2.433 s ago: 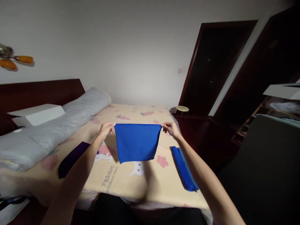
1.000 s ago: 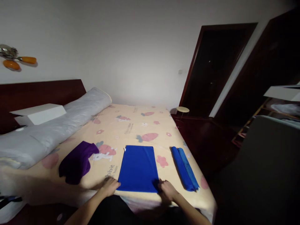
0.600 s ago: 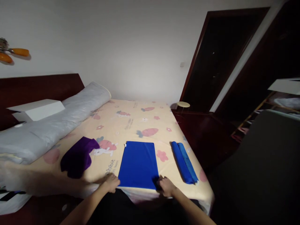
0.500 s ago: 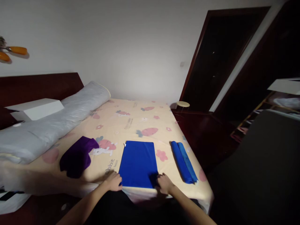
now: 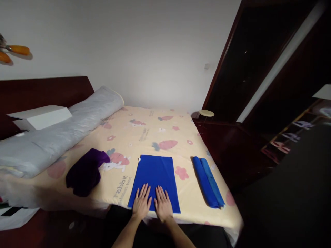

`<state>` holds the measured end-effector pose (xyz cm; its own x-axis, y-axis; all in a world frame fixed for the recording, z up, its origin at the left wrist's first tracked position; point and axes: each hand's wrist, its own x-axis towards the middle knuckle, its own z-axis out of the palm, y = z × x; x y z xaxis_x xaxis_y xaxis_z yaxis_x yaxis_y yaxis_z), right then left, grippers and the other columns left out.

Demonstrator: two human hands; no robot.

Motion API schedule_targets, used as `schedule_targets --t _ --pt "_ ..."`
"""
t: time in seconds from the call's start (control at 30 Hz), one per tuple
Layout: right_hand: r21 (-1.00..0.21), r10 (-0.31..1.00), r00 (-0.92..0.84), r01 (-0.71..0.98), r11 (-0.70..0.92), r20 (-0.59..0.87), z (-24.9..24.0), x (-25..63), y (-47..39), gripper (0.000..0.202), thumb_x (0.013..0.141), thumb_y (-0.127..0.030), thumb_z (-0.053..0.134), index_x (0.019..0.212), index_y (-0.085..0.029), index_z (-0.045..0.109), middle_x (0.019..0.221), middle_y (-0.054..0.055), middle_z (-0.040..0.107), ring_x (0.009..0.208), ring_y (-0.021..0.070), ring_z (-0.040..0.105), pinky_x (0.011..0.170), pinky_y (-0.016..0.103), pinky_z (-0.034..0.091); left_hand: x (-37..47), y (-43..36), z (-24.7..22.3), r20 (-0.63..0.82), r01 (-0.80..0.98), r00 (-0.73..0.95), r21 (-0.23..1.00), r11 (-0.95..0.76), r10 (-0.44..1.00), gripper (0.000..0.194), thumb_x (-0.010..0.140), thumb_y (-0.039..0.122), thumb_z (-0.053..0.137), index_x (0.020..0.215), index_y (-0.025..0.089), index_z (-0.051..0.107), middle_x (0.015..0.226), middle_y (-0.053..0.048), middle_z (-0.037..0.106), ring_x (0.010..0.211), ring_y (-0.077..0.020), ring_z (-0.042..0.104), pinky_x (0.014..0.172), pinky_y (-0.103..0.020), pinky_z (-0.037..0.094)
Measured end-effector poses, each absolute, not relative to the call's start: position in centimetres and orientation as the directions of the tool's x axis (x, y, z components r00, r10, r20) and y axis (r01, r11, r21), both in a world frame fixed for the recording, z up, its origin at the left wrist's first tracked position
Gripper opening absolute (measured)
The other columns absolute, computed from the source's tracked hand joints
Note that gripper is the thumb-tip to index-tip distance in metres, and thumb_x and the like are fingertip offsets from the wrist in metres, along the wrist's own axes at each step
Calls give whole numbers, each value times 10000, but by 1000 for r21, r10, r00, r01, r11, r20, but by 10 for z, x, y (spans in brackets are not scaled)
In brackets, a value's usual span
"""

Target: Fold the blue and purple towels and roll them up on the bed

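A flat blue towel (image 5: 156,170) lies spread on the bed near its front edge, with a small white tag at its far left corner. My left hand (image 5: 141,202) rests palm down on the near left part of the towel, fingers stretched out. Beside it, my right hand (image 5: 163,204) also lies flat on the cloth, its fingers extended. To the right sit two rolled blue towels (image 5: 209,182), side by side. A crumpled purple cloth (image 5: 86,172) lies off to the left.
The bed sheet (image 5: 165,131) carries carrot and rabbit prints. Along the headboard (image 5: 46,91) runs a long grey bolster (image 5: 85,110) with a white box (image 5: 46,117) by it. A round stool (image 5: 206,113) stands past the bed's far right corner.
Both hands have let go of the towel's near corners and moved inward. They now lie flat on top of it, close together. The view has shifted slightly.
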<state>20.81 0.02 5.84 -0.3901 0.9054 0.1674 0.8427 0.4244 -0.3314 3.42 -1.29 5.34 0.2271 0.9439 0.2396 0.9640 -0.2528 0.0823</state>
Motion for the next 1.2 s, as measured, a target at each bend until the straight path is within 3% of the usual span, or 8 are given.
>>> schedule_targets --t 0.17,0.43,0.57,0.73,0.87,1.0,1.1,1.2 --pt "-273 900 -374 862 426 225 45 263 -13 638 983 -495 316 1526 -179 201 1556 99 280 1438 264 266 1175 484 214 2 -18 57 262 980 160 73 -184 952 609 972 406 311 1522 277 84 1582 -56 285 1437 -233 307 1168 -478 240" --pt "-292 948 -259 906 306 187 42 303 -31 666 967 -545 330 1507 -159 279 1535 123 320 1424 289 292 1180 527 204 -10 -20 68 202 984 150 70 -167 968 603 976 438 299 1518 293 78 1566 -49 322 1417 -222 347 1167 -483 248" --pt "-316 940 -254 894 318 229 58 279 -13 555 997 -400 260 1514 -199 254 1553 77 282 1441 258 250 1178 528 216 -9 -13 84 270 966 221 69 -248 937 631 973 387 310 1524 255 32 1563 -63 329 1424 -216 334 1194 -478 197" --pt "-356 894 -405 820 447 190 74 215 20 564 935 -171 264 1498 -164 291 1557 53 269 1447 203 223 1191 417 227 34 14 90 271 928 337 65 -366 902 621 956 230 265 1522 235 8 1586 -19 267 1451 -166 264 1187 -406 258" --pt "-403 881 -461 790 463 108 65 187 28 570 940 -253 333 1501 -172 275 1557 48 248 1440 217 247 1185 392 256 55 22 71 167 929 339 96 -357 926 650 918 177 292 1521 233 55 1571 -25 297 1440 -172 292 1165 -399 313" --pt "-404 875 -470 782 475 118 56 200 23 557 985 -393 279 1516 -239 207 1575 20 192 1459 227 191 1200 469 188 32 13 63 148 914 373 112 -391 916 614 958 294 298 1515 312 42 1582 -5 273 1445 -196 285 1168 -455 302" --pt "-396 921 -373 834 385 112 52 220 17 597 985 -475 245 1526 -233 168 1583 32 178 1464 240 171 1198 499 162 5 5 63 156 941 303 108 -321 940 600 972 403 304 1515 329 59 1585 -16 270 1445 -222 286 1159 -483 300" --pt "-391 967 -187 888 242 173 40 240 10 630 970 -478 260 1538 -247 120 1570 50 238 1449 264 224 1182 529 188 -13 0 58 196 973 195 84 -215 961 646 970 451 314 1523 264 38 1582 -66 277 1439 -222 300 1164 -469 289"
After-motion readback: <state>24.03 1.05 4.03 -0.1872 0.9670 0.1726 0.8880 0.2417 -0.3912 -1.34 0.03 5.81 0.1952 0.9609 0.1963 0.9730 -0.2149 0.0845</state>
